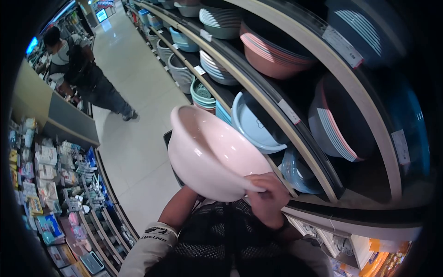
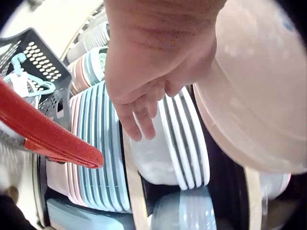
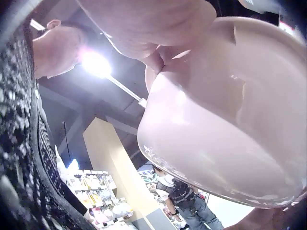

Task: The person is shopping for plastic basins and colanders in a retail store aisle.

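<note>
Item: one pale pink basin [image 1: 198,161], glossy, tilted, its mouth turned towards the shelves; held off the shelf ahead of the body, to the left of the right hand.

Right hand [image 1: 270,198]: pinching the basin rim, thumb to one side and fingers to the other.

Left hand [image 2: 148,72]: beneath the basin, fingers loosely extended, gripping nothing visible; basin wall just beside it, contact not certain.

Stock near the left hand: white-rimmed basin stack [image 2: 156,165], just beyond the fingertips; blue basin stack [image 2: 103,148], beside that; dark perforated basket [image 2: 45,50] and red strap-like piece [image 2: 53,129], off to the thumbless side.

Stock near the right hand: translucent blue tub [image 1: 297,173], just beyond; light blue basin [image 1: 251,120], farther ahead.

Step, as judged: handling, probably looking over, the basin in the air.

Next move, as judged: calls for the rim pinch to stay firm, the left palm to take weight below, and the basin's far side to be kept off the neighbouring stock.
</note>
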